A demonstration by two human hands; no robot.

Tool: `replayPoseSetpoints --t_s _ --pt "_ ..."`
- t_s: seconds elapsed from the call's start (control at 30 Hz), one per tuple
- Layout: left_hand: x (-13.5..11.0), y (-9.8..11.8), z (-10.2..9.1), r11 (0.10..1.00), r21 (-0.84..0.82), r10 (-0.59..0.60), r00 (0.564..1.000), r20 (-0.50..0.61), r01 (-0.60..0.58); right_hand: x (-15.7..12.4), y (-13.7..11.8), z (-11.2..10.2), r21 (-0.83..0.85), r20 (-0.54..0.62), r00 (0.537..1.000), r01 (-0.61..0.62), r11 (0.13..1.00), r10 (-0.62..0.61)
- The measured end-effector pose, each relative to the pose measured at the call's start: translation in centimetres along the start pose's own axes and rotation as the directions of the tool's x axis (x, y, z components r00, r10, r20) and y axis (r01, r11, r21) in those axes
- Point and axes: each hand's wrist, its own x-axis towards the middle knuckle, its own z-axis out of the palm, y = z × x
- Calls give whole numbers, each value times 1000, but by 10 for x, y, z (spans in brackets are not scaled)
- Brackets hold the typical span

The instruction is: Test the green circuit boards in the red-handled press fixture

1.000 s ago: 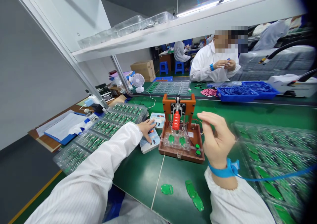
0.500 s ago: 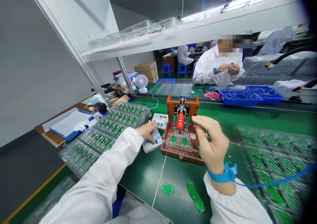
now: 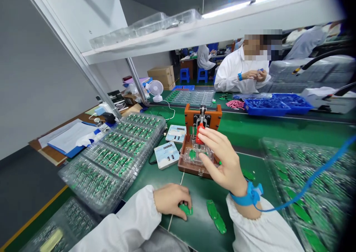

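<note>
**Hands at jig and board**

Right hand (image 3: 222, 163) at centre, fingers curled loosely at red lever (image 3: 199, 130) of orange jig (image 3: 200, 142), touching it; grip not clear. Left hand (image 3: 171, 200) at 6 o'clock, closed down on green board (image 3: 185, 208) lying on worktop (image 3: 155, 192). Two more boards (image 3: 216, 216) just beside, at 5. Tray stacks (image 3: 116, 151) at 9 o'clock.

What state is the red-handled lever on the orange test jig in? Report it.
Upright: the red-handled lever stands vertical on the orange test jig, with the right hand on it.
</note>
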Motion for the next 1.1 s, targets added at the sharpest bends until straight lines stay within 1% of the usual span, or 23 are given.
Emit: replayPoseSetpoints --t_s 0.07,0.13,0.23,0.3,0.33,0.37,0.4,0.43,0.47,0.5,0.53,0.57,0.63,0.7,0.77,0.83,0.9,0.97,1.03,1.07,1.1 --pt "2 3 4 999 6 -35 999 2 35 1 0 -2 -1 2 1000 -8 1000 8" --pt "5 9 4 994 18 -107 994 -34 108 1 0 -3 -2 3 1000 -16 1000 16" --pt "14 23 5 973 33 -221 967 -124 227 2 0 -4 0 6 1000 -19 1000 19" --pt "21 35 13 965 40 -245 947 -210 258 2 -1 -4 8 8 1000 -20 1000 20" --pt "24 41 19 971 47 -217 944 -250 236 3 -1 -4 12 7 1000 -21 1000 21" --pt "27 48 27 981 67 -155 947 -282 180 3 -1 -4 16 6 1000 -23 1000 23" --pt "29 54 35 990 105 -58 954 -295 92 3 -1 -4 18 7 1000 -24 1000 23" --pt "31 59 44 988 155 61 957 -283 -17 3 -1 -4 17 6 1000 -26 1000 25" --pt "31 63 53 970 209 178 951 -252 -126 3 -1 -4 14 8 1000 -28 1000 28" --pt "31 66 60 942 258 272 938 -214 -214 3 -1 -4 11 9 999 -31 999 30" --pt "30 67 66 915 297 334 926 -174 -274 3 0 -4 8 11 999 -31 999 31" --pt "29 66 69 896 321 365 920 -140 -307 3 0 -4 7 12 999 -31 1000 30" --pt "25 60 72 886 332 374 922 -101 -323 3 0 -4 9 11 1000 -29 1000 29" --pt "20 51 69 896 311 359 929 -84 -318 3 1 -3 10 8 1000 -30 999 30" --pt "16 40 64 914 269 337 937 -91 -303 3 1 -3 7 4 999 -34 999 33" --pt "13 32 59 937 220 303 946 -118 -273 4 1 -2 2 4 999 -39 999 39" --pt "9 29 52 952 188 273 948 -162 -242 4 0 -2 -5 6 999 -44 999 44" --pt "3 29 42 961 180 247 944 -220 -209 3 0 -3 -16 8 999 -51 999 51" --pt "-8 28 25 972 181 199 928 -315 -147 2 0 -2 -26 5 998 -55 998 56" --pt "-16 26 13 979 183 159 910 -382 -94 2 0 -2 -29 2 998 -58 998 58" --pt "-25 23 0 982 187 108 880 -462 -23 1 1 -1 -31 -3 998 -59 998 59"
